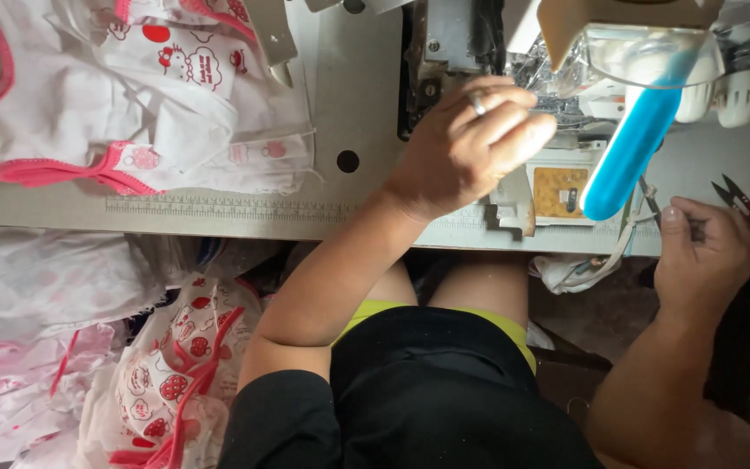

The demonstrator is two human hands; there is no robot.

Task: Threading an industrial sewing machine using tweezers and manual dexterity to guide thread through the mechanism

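The left hand (466,143) lay over the metal working parts of the sewing machine (453,52), which stood at the far edge of the tabletop (366,104). Its fingers (514,122) were curled loosely and pressed down on the machine's needle area, a ring on one of them. Whether that grip pinched anything beneath it could not be told, since the hand hid what lay under it.

The right hand (700,260) sat at the near edge of the tabletop, toward its right end, past the machine. Its fingers were clenched around the handle of a thin metal tool (650,201), whose slim tip stuck up from the fist toward the machine. Just beside that hand, further right on the tabletop, lay a pair of dark red thread snips (746,208), not touched by it.

A bright blue tube-shaped part (628,152) slanted down from a clear cover on the machine, ending between the two hands, near the tip of the tool. Below it, a small brown plate (559,191) was set in the machine bed.

On the left part of the tabletop lay a heap of white garments with pink trim (132,95), well apart from both hands. More white and pink printed cloth (158,382) was piled below the tabletop's near edge, beside the person's left arm.
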